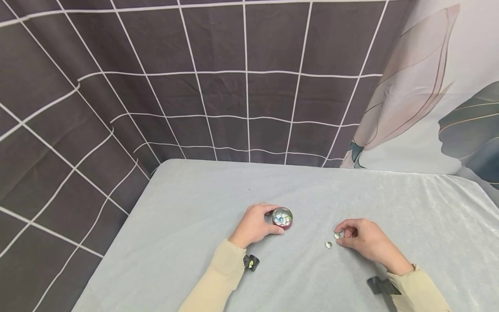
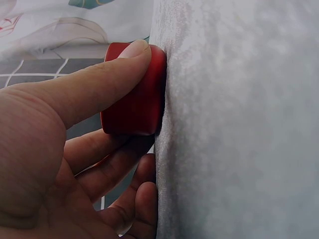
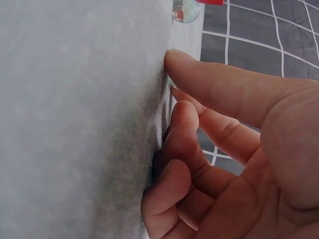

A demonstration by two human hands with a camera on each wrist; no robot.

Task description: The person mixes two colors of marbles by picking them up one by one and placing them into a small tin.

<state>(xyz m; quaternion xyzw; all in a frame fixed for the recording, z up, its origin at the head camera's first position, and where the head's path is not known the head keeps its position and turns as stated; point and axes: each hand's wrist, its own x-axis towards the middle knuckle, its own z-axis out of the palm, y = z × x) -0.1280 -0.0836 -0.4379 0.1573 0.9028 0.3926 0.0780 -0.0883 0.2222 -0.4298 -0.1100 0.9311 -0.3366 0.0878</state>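
Note:
My left hand (image 1: 255, 224) grips a small round red container (image 2: 133, 107) that stands on the cloth, thumb on one side and fingers on the other. Inside it, the head view shows several clear glass marbles and a blue piece at the centre. To the right, my right hand (image 1: 368, 240) pinches a clear glass marble (image 1: 337, 236) between thumb and forefinger, down at the cloth. In the right wrist view the fingers mostly hide that marble. A second clear marble (image 1: 328, 245) lies just left of these fingertips, apart from them.
A pale grey cloth (image 1: 175, 225) covers the table, with slight wrinkles. Behind it hangs a dark curtain (image 1: 222, 95) with a white grid, also along the left side. A light leaf-patterned curtain (image 1: 413, 108) hangs at the back right.

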